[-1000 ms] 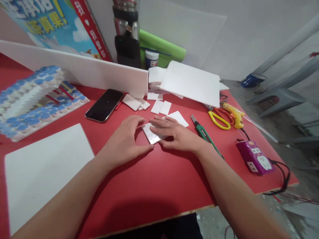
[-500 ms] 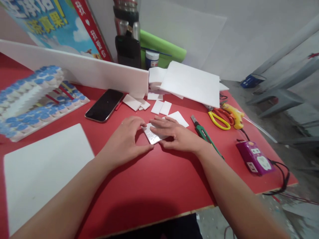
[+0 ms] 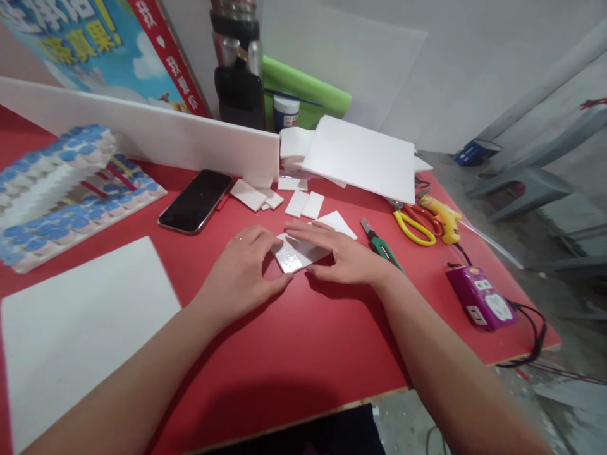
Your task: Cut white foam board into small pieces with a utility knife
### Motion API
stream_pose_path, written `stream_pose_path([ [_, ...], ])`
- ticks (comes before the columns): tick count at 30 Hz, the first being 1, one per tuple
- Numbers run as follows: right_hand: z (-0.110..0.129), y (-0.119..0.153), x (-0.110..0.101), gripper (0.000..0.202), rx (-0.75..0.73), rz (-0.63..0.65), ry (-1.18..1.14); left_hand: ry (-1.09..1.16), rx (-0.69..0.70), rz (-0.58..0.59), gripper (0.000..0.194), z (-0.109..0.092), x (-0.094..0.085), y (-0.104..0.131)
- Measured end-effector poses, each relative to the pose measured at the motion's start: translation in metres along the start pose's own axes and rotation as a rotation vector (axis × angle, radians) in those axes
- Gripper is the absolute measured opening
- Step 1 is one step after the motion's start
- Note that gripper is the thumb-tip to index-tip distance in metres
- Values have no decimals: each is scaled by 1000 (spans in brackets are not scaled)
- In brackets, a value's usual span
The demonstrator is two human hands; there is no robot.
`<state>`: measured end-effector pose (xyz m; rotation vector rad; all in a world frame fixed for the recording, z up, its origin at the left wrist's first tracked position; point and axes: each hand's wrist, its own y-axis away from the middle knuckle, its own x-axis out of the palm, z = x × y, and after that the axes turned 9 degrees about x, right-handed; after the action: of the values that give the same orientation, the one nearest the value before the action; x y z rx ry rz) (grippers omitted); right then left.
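Observation:
A small white board piece with a glossy patch (image 3: 288, 254) lies on the red table between my hands. My left hand (image 3: 244, 265) holds its left side, fingertips at the upper corner and thumb at the lower corner. My right hand (image 3: 339, 253) rests over its right part, fingers stretched out flat and thumb apart below. Beyond the right fingers another white piece (image 3: 337, 222) shows partly. Several small white rectangles (image 3: 306, 204) lie farther back. A green utility knife (image 3: 382, 248) with its blade out lies to the right of my right hand.
A black phone (image 3: 196, 201) and a blue-and-white model (image 3: 80, 208) are at the left, behind a large white sheet (image 3: 85, 335). White boards (image 3: 365, 158), yellow-handled scissors (image 3: 415, 230), a yellow glue gun (image 3: 441, 218) and a purple power socket (image 3: 481, 297) are at the right.
My right hand has slid slightly to the right along the piece, uncovering more of its surface. My left hand stays at the left edge. The view has shifted a little.

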<state>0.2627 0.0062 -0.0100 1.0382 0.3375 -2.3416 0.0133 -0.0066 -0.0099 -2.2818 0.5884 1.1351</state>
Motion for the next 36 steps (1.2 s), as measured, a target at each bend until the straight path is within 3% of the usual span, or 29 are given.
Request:
stream_pose_path([
  [16,-3,0,-2,68,2,-2,8,-29,46,-45,34,-1,3,3],
  [36,-6,0,1,76,-33,-9,-23,-64,114,-61,27,-2,7,1],
])
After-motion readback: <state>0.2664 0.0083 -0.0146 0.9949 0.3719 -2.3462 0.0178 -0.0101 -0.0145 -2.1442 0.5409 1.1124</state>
